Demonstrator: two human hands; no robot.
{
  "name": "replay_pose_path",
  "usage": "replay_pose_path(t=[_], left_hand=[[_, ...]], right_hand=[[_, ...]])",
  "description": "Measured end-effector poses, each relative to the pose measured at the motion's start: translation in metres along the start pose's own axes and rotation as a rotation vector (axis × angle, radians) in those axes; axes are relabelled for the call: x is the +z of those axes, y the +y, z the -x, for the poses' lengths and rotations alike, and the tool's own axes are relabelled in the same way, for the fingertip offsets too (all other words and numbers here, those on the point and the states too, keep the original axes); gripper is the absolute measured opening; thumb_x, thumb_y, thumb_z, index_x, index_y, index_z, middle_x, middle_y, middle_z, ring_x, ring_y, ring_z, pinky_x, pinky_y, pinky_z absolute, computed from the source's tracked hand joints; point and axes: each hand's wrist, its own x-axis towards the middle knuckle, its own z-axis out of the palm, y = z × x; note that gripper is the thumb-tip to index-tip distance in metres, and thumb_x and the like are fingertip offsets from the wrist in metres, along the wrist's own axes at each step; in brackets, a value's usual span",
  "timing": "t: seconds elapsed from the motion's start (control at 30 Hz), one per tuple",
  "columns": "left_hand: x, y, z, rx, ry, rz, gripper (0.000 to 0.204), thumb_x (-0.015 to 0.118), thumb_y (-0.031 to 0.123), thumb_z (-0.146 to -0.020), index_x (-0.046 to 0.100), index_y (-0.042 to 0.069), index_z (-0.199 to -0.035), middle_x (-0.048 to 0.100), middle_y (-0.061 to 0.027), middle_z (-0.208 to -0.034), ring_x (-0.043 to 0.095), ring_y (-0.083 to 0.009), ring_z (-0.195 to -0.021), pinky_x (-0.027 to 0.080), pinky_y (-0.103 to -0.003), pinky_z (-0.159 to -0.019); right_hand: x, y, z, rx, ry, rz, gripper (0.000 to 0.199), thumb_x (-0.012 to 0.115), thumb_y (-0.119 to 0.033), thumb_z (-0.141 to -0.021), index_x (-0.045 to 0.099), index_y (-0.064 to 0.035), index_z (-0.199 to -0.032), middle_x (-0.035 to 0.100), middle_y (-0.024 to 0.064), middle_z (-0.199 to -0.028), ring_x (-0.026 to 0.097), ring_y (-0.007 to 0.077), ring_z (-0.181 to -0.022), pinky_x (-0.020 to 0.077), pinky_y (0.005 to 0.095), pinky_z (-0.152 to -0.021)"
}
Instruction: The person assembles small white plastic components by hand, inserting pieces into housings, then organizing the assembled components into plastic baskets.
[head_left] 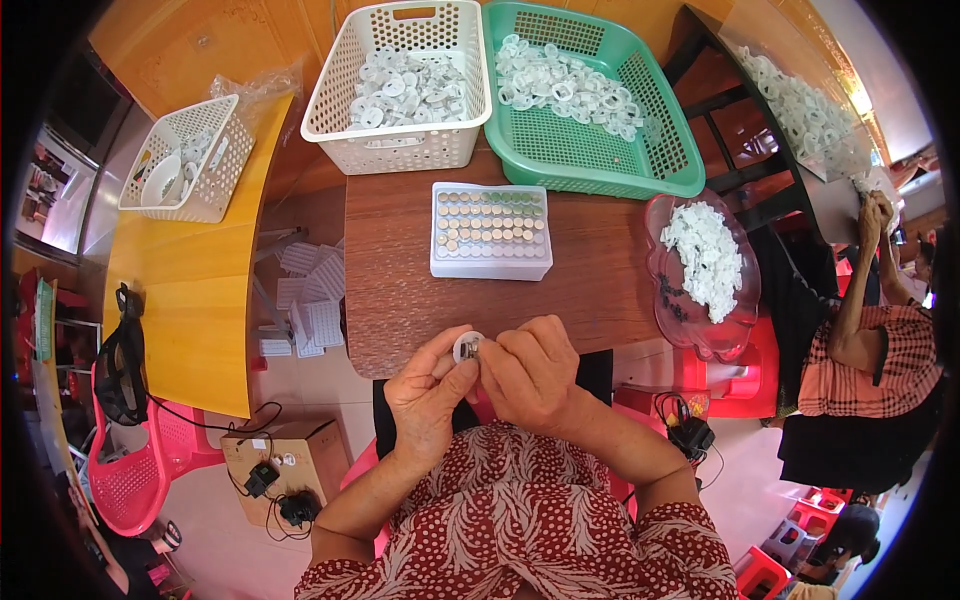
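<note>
Between the fingertips of my left hand [428, 398] is a small round white plastic part [467, 347] with something dark and metallic in its middle. My right hand [530, 372] pinches at the right edge of that part; what its fingertips grip is too small and covered to make out. Both hands are just off the near edge of the brown table [400, 300]. Beyond them stands a white tray [490, 270] with rows of round, coin-like metal cells. At the right sits a dark red scalloped dish [672, 322] with white plastic pieces and small black bits.
A white basket [390, 150] and a green basket [600, 180], both with clear-white plastic parts, stand along the back. On the yellow table [180, 300] at left is another white basket [215, 195]. A co-worker [860, 350] works at the right. Red stools [740, 390] and cables are nearby.
</note>
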Motion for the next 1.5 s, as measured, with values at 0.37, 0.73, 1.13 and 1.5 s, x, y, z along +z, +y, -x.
replay_pose_path(t=[0.37, 0.73, 1.13, 1.5], left_hand=[[-0.001, -0.006, 0.003, 0.041, 0.043, -0.078, 0.033, 0.059, 0.0, -0.087, 0.054, -0.004, -0.12, 0.063, -0.0039, -0.085, 0.053, -0.0061, -0.067, 0.045, -0.019, -0.06], [-0.002, -0.009, 0.006, 0.072, 0.054, -0.1, 0.036, 0.063, 0.002, -0.084, 0.055, -0.008, -0.118, 0.063, -0.0086, -0.087, 0.055, -0.0111, -0.064, 0.047, -0.023, -0.057], [0.0, -0.016, 0.005, 0.073, 0.044, -0.117, 0.036, 0.063, 0.003, -0.084, 0.055, -0.007, -0.118, 0.064, -0.009, -0.088, 0.057, -0.0122, -0.064, 0.047, -0.023, -0.054], [0.002, -0.005, 0.004, 0.019, -0.009, -0.087, 0.038, 0.062, 0.006, -0.087, 0.053, -0.005, -0.122, 0.064, -0.0069, -0.091, 0.058, -0.0088, -0.07, 0.048, -0.02, -0.059]], right_hand=[[-0.002, 0.003, -0.001, -0.065, -0.103, -0.053, 0.027, 0.066, -0.001, -0.055, 0.058, 0.0037, -0.081, 0.05, 0.008, -0.071, 0.044, 0.0209, -0.058, 0.0323, 0.0326, -0.049], [-0.001, 0.009, -0.001, -0.036, -0.114, -0.18, 0.025, 0.066, -0.001, -0.054, 0.056, 0.002, -0.077, 0.049, 0.0083, -0.07, 0.044, 0.0223, -0.059, 0.0334, 0.0333, -0.049], [-0.008, 0.007, 0.001, 0.165, -0.195, -0.155, 0.02, 0.067, -0.003, -0.059, 0.061, -0.0029, -0.077, 0.051, 0.0052, -0.073, 0.048, 0.0214, -0.065, 0.0387, 0.0322, -0.053], [-0.01, 0.0, 0.005, 1.119, -0.178, -1.057, 0.013, 0.066, 0.0, -0.08, 0.054, -0.0016, -0.083, 0.059, 0.0003, -0.074, 0.054, 0.003, -0.065, 0.0435, 0.0172, -0.053]])
